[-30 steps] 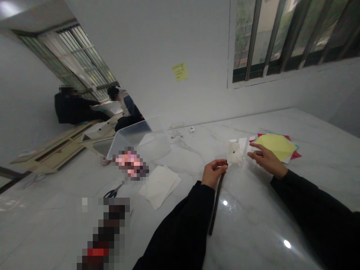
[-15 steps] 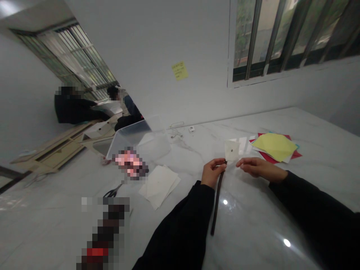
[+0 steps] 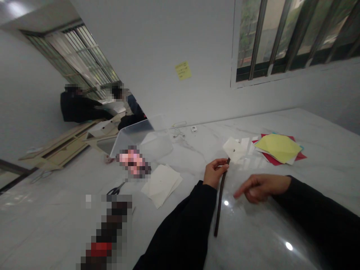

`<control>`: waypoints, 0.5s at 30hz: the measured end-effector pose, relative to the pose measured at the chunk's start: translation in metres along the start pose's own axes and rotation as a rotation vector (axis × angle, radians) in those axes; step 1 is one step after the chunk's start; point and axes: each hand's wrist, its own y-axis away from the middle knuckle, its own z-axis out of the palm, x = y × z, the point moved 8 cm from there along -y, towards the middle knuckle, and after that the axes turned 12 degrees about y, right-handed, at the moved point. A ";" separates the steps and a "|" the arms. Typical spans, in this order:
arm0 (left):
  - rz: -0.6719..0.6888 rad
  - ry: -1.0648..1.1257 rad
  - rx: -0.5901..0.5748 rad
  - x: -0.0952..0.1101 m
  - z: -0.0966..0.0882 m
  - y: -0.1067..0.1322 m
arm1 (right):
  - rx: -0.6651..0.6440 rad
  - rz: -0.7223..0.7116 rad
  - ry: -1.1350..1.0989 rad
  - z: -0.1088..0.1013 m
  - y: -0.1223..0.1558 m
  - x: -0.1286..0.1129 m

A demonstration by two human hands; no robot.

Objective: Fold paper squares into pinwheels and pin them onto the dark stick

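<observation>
Pinching dark stick (image 3: 219,202) in left hand (image 3: 213,174)—near white paper (image 3: 233,145). Pointing with half-curled right hand (image 3: 260,186)—holding nothing.

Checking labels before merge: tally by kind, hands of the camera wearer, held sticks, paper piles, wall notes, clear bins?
Hands: 2 (left hand, right hand)
Held: 1 dark stick
Paper piles: 2 (coloured pile, white pile)
Wall: 1 yellow note
Bins: 1 clear bin
Total: 7
</observation>
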 end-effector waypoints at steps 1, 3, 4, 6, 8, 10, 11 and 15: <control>0.001 0.002 -0.003 0.000 0.000 0.000 | -0.217 -0.016 0.041 0.022 0.004 -0.005; 0.005 0.003 -0.006 -0.001 -0.001 0.000 | -0.348 -0.033 0.080 0.037 0.009 -0.010; 0.006 0.000 -0.005 -0.001 -0.001 -0.001 | -0.270 -0.036 0.080 0.030 0.007 -0.010; 0.001 -0.004 0.000 -0.002 -0.001 -0.001 | 0.058 -0.028 0.038 -0.004 0.003 -0.003; -0.007 -0.003 0.011 -0.003 -0.002 -0.001 | 0.425 -0.011 -0.065 -0.046 0.009 0.012; -0.010 0.004 0.020 -0.003 -0.002 -0.002 | 0.611 0.040 -0.141 -0.073 0.017 0.029; -0.007 0.006 0.022 -0.003 -0.003 -0.002 | 0.672 0.068 -0.161 -0.082 0.021 0.036; 0.004 0.008 0.023 -0.002 -0.004 -0.003 | 0.950 0.134 -0.199 -0.109 0.041 0.048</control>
